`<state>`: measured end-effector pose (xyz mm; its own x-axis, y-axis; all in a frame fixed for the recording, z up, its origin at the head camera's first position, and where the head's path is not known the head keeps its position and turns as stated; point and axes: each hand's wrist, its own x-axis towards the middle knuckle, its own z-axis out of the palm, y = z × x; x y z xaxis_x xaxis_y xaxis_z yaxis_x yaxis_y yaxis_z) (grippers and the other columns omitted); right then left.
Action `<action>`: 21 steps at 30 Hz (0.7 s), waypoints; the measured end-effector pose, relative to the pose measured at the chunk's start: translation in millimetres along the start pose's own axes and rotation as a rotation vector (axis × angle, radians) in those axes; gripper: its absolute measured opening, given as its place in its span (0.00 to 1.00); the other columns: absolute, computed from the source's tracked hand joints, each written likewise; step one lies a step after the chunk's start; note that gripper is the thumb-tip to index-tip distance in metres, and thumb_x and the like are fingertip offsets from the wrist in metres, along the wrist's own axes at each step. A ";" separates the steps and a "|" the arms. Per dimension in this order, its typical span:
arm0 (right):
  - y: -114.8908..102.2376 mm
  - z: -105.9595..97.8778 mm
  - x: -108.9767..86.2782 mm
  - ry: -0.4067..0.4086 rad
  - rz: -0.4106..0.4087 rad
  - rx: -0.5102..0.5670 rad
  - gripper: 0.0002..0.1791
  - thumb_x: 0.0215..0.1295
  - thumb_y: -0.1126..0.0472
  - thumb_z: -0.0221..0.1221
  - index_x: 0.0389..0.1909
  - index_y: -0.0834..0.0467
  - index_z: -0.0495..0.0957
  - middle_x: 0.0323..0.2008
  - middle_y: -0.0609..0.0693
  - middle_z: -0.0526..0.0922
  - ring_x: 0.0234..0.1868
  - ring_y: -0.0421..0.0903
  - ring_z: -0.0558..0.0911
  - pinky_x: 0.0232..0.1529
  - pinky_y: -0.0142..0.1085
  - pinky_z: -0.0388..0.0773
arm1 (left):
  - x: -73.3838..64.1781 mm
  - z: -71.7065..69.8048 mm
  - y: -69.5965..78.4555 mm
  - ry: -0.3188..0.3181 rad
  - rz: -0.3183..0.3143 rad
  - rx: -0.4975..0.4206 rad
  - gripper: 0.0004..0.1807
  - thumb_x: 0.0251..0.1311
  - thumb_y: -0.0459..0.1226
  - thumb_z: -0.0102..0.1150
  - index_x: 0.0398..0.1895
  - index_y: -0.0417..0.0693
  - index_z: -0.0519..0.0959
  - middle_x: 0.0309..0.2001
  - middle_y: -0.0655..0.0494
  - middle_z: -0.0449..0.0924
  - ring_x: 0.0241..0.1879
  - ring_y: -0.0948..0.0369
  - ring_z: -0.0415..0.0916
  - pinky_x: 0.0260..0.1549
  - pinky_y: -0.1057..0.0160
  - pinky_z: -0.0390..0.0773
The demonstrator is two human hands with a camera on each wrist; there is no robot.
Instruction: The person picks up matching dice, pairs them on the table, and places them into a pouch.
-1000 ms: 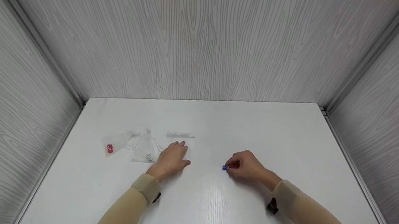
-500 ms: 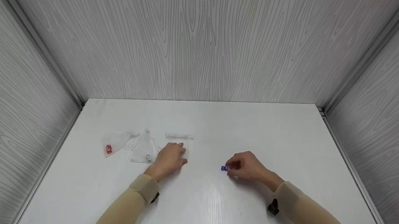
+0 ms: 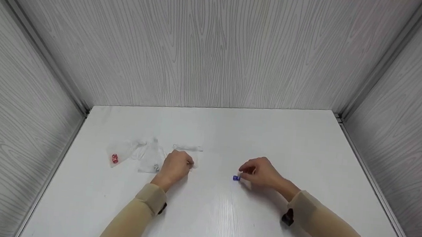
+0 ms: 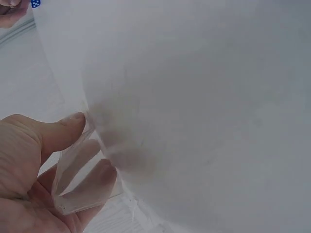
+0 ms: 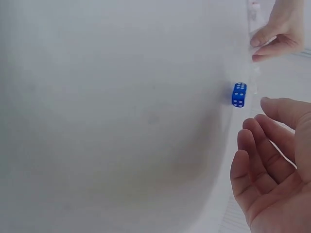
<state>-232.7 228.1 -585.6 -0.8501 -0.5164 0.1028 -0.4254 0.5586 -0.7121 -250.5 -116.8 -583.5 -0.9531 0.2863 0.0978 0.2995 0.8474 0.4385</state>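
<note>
My left hand [image 3: 175, 167] pinches a clear plastic bag [image 4: 80, 196] by its near part, thumb on one side and fingers seen through the film. In the head view the bag's far end lies on the white table beyond the fingers. Two blue dice [image 3: 236, 178] with white pips sit side by side on the table, to the right of the bag. Just beside them is my right hand [image 3: 261, 173], its relaxed fingers holding nothing. The right wrist view shows a gap between the thumb and the dice [image 5: 238, 94].
Left of my left hand lies a clear bag [image 3: 146, 162] with white dice in it, and farther left another bag [image 3: 124, 149] with red dice [image 3: 115, 158]. Pale cords [image 3: 139, 150] lie between them. Grey wood-grain panels [image 3: 217, 49] wall the table [image 3: 290, 134] at the back and sides.
My left hand's spread fingers have closed on the clear bag, which has shifted slightly toward me. My right hand has let go of the blue dice and lifted slightly off them.
</note>
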 end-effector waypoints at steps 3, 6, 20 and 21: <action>-3.7 -0.8 3.5 0.037 0.007 0.028 0.08 0.69 0.62 0.69 0.45 0.60 0.91 0.38 0.43 0.91 0.37 0.41 0.87 0.41 0.36 0.85 | -0.9 -3.5 2.9 0.044 0.008 -0.004 0.08 0.67 0.29 0.67 0.42 0.45 0.93 0.42 0.52 0.92 0.48 0.49 0.89 0.51 0.49 0.87; -9.8 -1.5 7.5 0.074 0.019 0.055 0.10 0.70 0.62 0.69 0.46 0.62 0.91 0.38 0.45 0.92 0.37 0.42 0.87 0.42 0.36 0.86 | -2.4 -7.9 8.5 0.101 0.041 -0.009 0.07 0.67 0.30 0.68 0.43 0.45 0.93 0.42 0.51 0.92 0.46 0.50 0.90 0.49 0.50 0.87; -33.8 2.1 26.3 0.127 0.179 0.457 0.15 0.76 0.55 0.65 0.51 0.63 0.88 0.45 0.61 0.91 0.48 0.68 0.88 0.44 0.40 0.89 | -7.3 -18.3 39.7 0.392 0.303 0.025 0.04 0.64 0.31 0.73 0.39 0.46 0.93 0.34 0.53 0.92 0.34 0.56 0.90 0.36 0.58 0.89; -34.6 2.7 27.5 0.129 0.192 0.477 0.16 0.76 0.54 0.65 0.52 0.62 0.88 0.45 0.61 0.91 0.48 0.67 0.88 0.45 0.40 0.89 | -7.6 -19.3 42.3 0.408 0.320 0.028 0.04 0.64 0.31 0.73 0.39 0.46 0.93 0.34 0.53 0.92 0.34 0.57 0.90 0.36 0.58 0.89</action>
<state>-240.6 192.8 -559.9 -0.9430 -0.3329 0.0031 -0.0958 0.2623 -0.9602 -231.5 -91.8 -548.5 -0.7507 0.3402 0.5663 0.5746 0.7592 0.3057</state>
